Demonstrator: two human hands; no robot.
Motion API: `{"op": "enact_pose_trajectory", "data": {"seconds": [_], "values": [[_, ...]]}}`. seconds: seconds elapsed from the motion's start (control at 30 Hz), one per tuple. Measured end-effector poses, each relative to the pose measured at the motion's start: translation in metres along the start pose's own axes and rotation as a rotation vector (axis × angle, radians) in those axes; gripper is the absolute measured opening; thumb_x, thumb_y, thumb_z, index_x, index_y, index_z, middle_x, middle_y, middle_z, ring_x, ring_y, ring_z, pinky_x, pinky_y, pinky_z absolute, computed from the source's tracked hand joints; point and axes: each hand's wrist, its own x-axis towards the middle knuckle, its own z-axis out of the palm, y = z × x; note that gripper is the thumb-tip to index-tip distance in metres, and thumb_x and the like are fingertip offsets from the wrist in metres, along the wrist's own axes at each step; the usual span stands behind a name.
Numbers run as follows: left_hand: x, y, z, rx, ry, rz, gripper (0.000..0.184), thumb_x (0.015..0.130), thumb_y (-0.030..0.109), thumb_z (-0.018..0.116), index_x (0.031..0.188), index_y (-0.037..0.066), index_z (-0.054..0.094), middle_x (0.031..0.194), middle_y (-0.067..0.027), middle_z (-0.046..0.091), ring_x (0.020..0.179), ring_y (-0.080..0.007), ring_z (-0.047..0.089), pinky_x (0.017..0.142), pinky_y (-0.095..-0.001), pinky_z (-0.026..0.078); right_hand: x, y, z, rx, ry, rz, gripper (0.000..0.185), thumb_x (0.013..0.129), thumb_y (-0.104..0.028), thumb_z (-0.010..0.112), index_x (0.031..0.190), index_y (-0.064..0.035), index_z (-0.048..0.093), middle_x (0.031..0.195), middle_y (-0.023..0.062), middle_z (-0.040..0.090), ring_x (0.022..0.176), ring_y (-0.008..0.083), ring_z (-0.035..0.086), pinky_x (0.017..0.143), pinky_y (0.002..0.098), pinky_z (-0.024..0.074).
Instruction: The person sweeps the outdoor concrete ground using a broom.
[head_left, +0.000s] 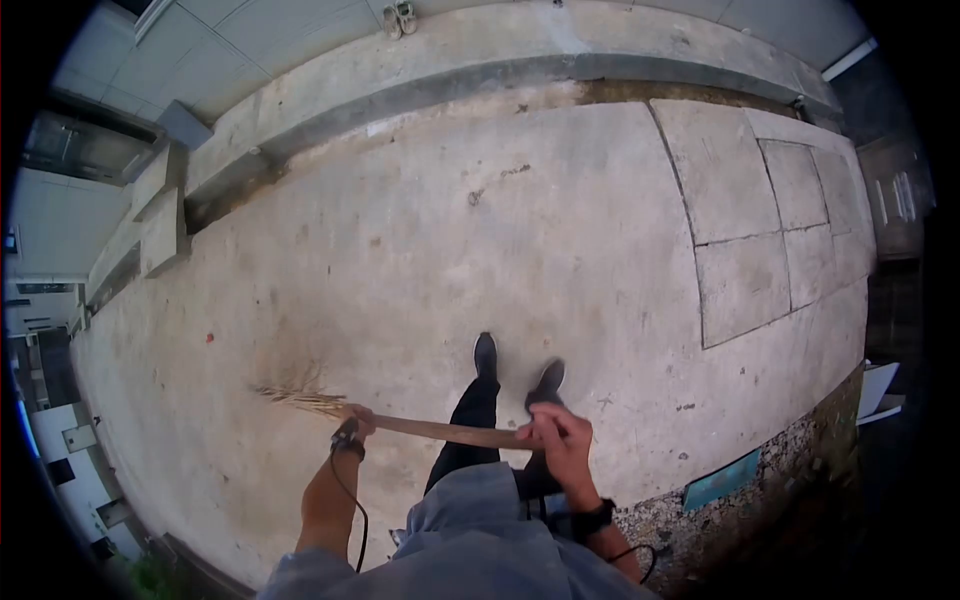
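Note:
A twig broom with a wooden handle lies across in front of my body. Low on the handle, close to the bristles, my left hand is wrapped round it. My right hand grips the other end of the handle, near my right leg. Thin, straw-coloured bristles fan out to the left over the concrete; I cannot tell whether they touch it. Both wrists carry dark bands with cables.
Concrete ground spreads ahead, with a raised ledge along the far side. Concrete blocks form steps at the left. Jointed slabs lie at the right. A teal panel rests by the gravel. Shoes stand on the ledge.

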Motion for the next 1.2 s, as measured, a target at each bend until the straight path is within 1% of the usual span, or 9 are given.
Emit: {"op": "enact_pose_trajectory", "data": {"seconds": [0.3, 0.47, 0.57, 0.7, 0.77, 0.97, 1.03, 1.17, 1.2], "values": [[-0.152, -0.128, 0.122, -0.181, -0.071, 0.046, 0.018, 0.069, 0.014, 0.043, 0.053, 0.012, 0.037, 0.047, -0.0038, 0.041, 0.046, -0.0166, 0.042, 0.046, -0.0282, 0.038, 0.035, 0.008, -0.189, 0.063, 0.25, -0.044, 0.014, 0.082, -0.009, 0.046, 0.089, 0.0006, 0.053, 0.051, 0.0054, 0.05, 0.046, 0.014, 0.053, 0.047, 0.0242, 0.0427], [-0.17, -0.326, 0.214, 0.089, -0.779, -0.224, 0.008, 0.07, 0.012, 0.048, 0.065, 0.007, 0.05, 0.062, -0.0078, 0.052, 0.06, -0.0193, 0.051, 0.061, -0.0304, 0.044, -0.067, -0.049, -0.354, -0.272, 0.857, -0.336, 0.015, 0.081, -0.012, 0.05, 0.091, -0.0028, 0.055, 0.053, 0.0004, 0.046, 0.046, 0.009, 0.045, 0.043, 0.022, 0.0387], [-0.294, -0.428, 0.283, 0.043, -0.49, -0.372, 0.014, 0.071, 0.011, 0.05, 0.061, 0.007, 0.041, 0.054, -0.0051, 0.042, 0.051, -0.0182, 0.047, 0.05, -0.0327, 0.042, -0.191, -0.086, -0.422, -0.475, 1.203, -0.418, 0.02, 0.079, -0.012, 0.053, 0.097, -0.0033, 0.055, 0.059, -0.0004, 0.045, 0.052, 0.0075, 0.041, 0.048, 0.02, 0.0349], [-0.4, -0.508, 0.311, 0.263, -0.565, -0.628, 0.012, 0.071, 0.007, 0.053, 0.066, 0.007, 0.042, 0.053, -0.0046, 0.041, 0.047, -0.0166, 0.045, 0.046, -0.0336, 0.042, -0.314, -0.134, -0.376, -0.596, 1.719, -0.407, 0.024, 0.08, -0.015, 0.05, 0.099, -0.0024, 0.054, 0.067, 0.0022, 0.049, 0.055, 0.01, 0.042, 0.049, 0.0206, 0.0341], [-0.425, -0.538, 0.32, 0.379, -0.649, -0.662, 0.011, 0.07, 0.005, 0.054, 0.066, 0.006, 0.043, 0.053, -0.0051, 0.042, 0.046, -0.0174, 0.045, 0.045, -0.0345, 0.042, -0.32, -0.166, -0.327, -0.524, 1.718, -0.729, 0.015, 0.078, -0.007, 0.054, 0.081, 0.0067, 0.056, 0.056, 0.009, 0.049, 0.043, 0.014, 0.044, 0.036, 0.0246, 0.037], [-0.412, -0.556, 0.315, 0.48, -0.708, -0.656, 0.01, 0.068, 0.005, 0.055, 0.065, 0.006, 0.045, 0.053, -0.0056, 0.045, 0.047, -0.0186, 0.048, 0.044, -0.0336, 0.043, -0.284, -0.206, -0.273, -0.87, 1.593, -0.792, 0.017, 0.081, -0.012, 0.052, 0.079, 0.0041, 0.058, 0.056, 0.007, 0.049, 0.039, 0.0124, 0.038, 0.035, 0.0226, 0.0367], [-0.358, -0.521, 0.273, 0.415, -0.712, -0.687, 0.01, 0.069, 0.008, 0.055, 0.065, 0.008, 0.046, 0.054, -0.0055, 0.047, 0.048, -0.0183, 0.049, 0.046, -0.0319, 0.044, -0.276, -0.196, -0.29, -0.743, 1.651, -0.376, 0.024, 0.08, -0.015, 0.05, 0.099, -0.0016, 0.054, 0.067, 0.0019, 0.048, 0.056, 0.0091, 0.041, 0.048, 0.0202, 0.0334], [-0.279, -0.409, 0.199, 0.322, -0.602, -0.411, 0.007, 0.068, 0.006, 0.052, 0.066, 0.008, 0.046, 0.061, -0.0072, 0.05, 0.055, -0.0181, 0.052, 0.052, -0.0286, 0.044, -0.196, -0.13, -0.324, -0.549, 1.174, -0.435, 0.015, 0.08, -0.011, 0.052, 0.091, -0.0021, 0.055, 0.056, -0.0019, 0.045, 0.045, 0.005, 0.038, 0.04, 0.0184, 0.0321], [-0.252, -0.392, 0.187, 0.865, -0.75, 0.15, 0.008, 0.069, 0.005, 0.05, 0.063, 0.008, 0.045, 0.06, -0.0071, 0.048, 0.057, -0.0195, 0.051, 0.054, -0.0309, 0.043, -0.175, -0.11, -0.327, -0.488, 1.123, -0.363, 0.013, 0.08, -0.01, 0.052, 0.089, -0.0021, 0.055, 0.055, -0.0018, 0.044, 0.044, 0.0055, 0.04, 0.04, 0.0185, 0.0336]]}}
